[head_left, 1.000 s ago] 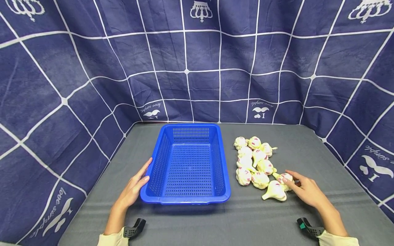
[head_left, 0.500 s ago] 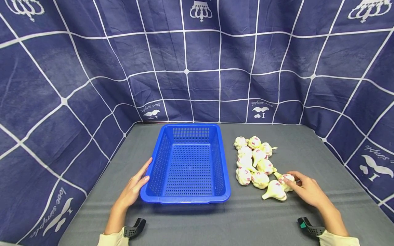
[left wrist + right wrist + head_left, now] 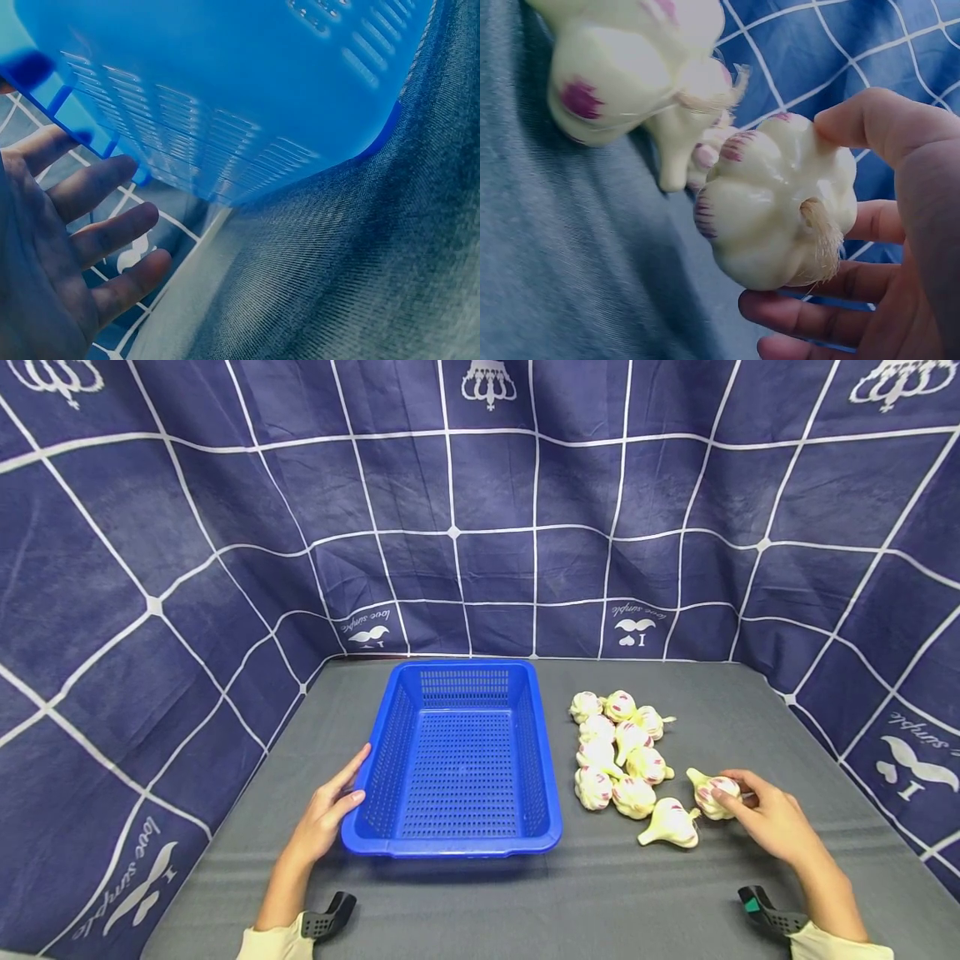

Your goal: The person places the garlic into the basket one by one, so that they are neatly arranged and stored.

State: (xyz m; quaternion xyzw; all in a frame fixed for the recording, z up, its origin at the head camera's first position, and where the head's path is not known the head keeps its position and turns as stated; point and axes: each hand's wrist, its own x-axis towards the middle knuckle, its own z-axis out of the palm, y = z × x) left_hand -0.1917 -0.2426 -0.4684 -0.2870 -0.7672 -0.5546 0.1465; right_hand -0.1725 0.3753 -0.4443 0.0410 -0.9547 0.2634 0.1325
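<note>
My right hand [image 3: 776, 818] pinches a garlic bulb [image 3: 716, 795] between thumb and fingers, at the right of the head view. The right wrist view shows this white, purple-streaked bulb [image 3: 772, 202] from its root tuft; the thumb is on one side and the fingers on the other. Another garlic bulb [image 3: 671, 824] lies just left of it, apart from the hand. At the left, my left hand [image 3: 322, 818] touches the left rim of a blue plastic basket [image 3: 450, 846]. In the left wrist view its fingers [image 3: 116, 229] are spread and fairly straight beside the perforated wall.
Several garlic bulbs [image 3: 633, 797] lie clustered right of the basket on the grey cloth [image 3: 600, 902]. A dark blue curtain with white lines [image 3: 495, 493] closes off the back and both sides. Nothing lies inside the basket.
My right hand has moved right with its garlic bulb, which now sits apart from the neighbouring bulb and the cluster. The left hand and the basket have stayed in place.
</note>
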